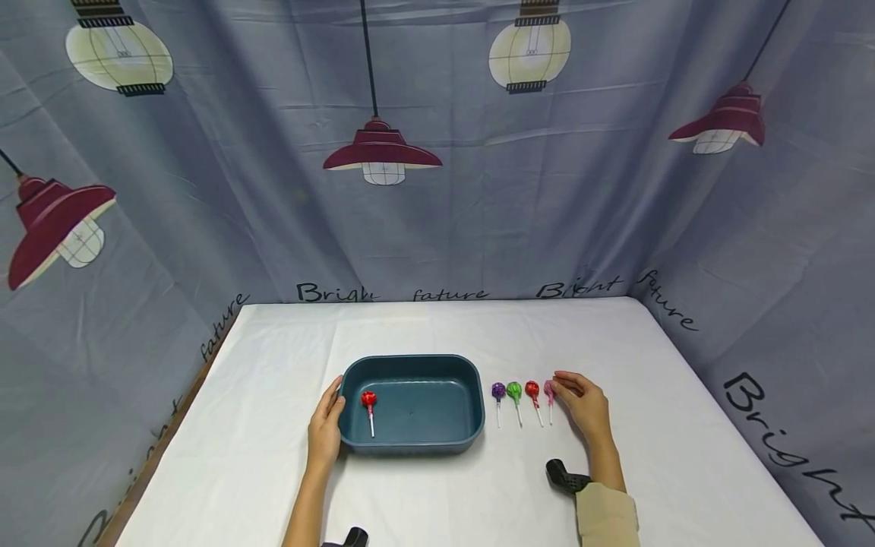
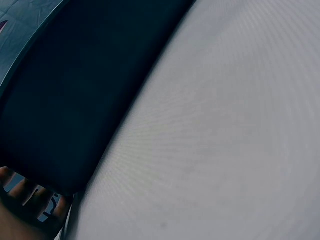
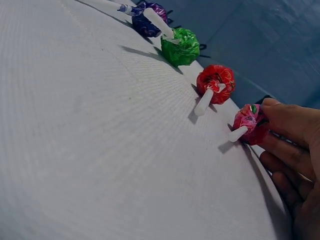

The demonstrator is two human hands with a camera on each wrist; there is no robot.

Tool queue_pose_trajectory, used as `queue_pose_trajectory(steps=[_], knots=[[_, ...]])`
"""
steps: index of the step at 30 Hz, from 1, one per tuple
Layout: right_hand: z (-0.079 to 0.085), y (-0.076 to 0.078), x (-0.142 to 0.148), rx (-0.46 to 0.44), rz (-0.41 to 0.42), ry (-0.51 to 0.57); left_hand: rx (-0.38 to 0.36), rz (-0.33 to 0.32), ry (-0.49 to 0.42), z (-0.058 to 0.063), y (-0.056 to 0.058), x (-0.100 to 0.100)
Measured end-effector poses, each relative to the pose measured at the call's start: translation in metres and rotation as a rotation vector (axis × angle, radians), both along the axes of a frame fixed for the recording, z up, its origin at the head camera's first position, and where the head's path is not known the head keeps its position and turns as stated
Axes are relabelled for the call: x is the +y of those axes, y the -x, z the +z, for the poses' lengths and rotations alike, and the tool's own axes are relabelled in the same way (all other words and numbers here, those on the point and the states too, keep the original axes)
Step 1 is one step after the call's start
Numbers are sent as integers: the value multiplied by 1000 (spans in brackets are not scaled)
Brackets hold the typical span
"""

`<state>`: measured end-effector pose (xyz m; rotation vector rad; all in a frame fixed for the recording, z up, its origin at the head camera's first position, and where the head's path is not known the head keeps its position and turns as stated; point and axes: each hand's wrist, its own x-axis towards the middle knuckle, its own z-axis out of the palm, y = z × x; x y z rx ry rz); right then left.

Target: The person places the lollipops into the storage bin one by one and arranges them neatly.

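My left hand [image 1: 324,433] rests against the left end of a dark teal rectangular tray [image 1: 413,448], its fingers spread along the outer wall. In the left wrist view, those fingertips touch the end of the tray [image 2: 75,95]. A red lollipop [image 1: 369,399] with a white stick lies inside the tray, toward the left. Right of the tray, my right hand [image 1: 584,406] pinches the wrapped head of a pink lollipop [image 3: 248,122] between thumb and fingers, its stick pointing toward me. Beside it stand in a row a red lollipop [image 3: 216,84], a green lollipop [image 3: 181,47] and a purple lollipop [image 3: 150,19].
A white cloth covers the table [image 1: 437,501]. Grey-blue curtains [image 1: 437,228] printed with lamps and lettering hang behind it and at both sides. A black wrist-worn device [image 1: 567,479] sits by the right sleeve [image 1: 607,516], and another [image 1: 355,538] by the left wrist.
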<state>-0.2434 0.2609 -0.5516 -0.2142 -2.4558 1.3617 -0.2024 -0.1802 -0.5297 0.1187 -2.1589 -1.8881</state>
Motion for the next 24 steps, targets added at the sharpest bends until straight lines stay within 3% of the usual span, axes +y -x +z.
queue_pose_trajectory(steps=[24], knots=[[0,-6,3,-24,61,-68,19,4,-21,-1,2,1]])
